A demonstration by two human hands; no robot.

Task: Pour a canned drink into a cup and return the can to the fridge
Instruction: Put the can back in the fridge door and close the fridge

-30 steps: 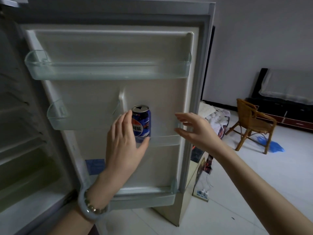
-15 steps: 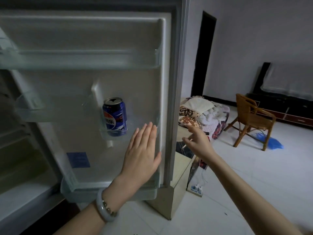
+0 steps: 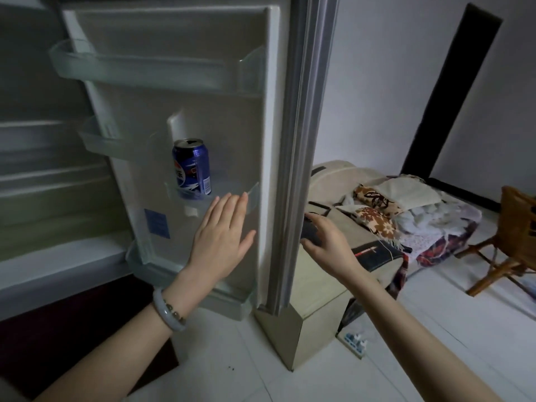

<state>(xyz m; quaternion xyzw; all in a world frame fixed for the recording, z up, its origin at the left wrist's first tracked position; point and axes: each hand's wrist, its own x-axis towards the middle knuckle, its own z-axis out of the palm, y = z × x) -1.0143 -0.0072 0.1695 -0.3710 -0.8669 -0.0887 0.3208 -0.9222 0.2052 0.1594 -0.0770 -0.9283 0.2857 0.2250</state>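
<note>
Right grip [image 3: 327,242] had moved onto the fridge door [image 3: 295,140] edge, clenched round it; left grip [image 3: 220,236] lay flat, released, below the can [image 3: 192,166]; I judged a slow swing safest.

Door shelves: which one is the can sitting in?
The small middle bin nearer the door's free edge, just above the left hand, holds the blue can upright. The long top shelf, the other small bin and the bottom shelf hold no can.

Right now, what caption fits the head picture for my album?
Can stands on a door shelf; left hand flat on the fridge door, right hand gripping its edge.
</note>
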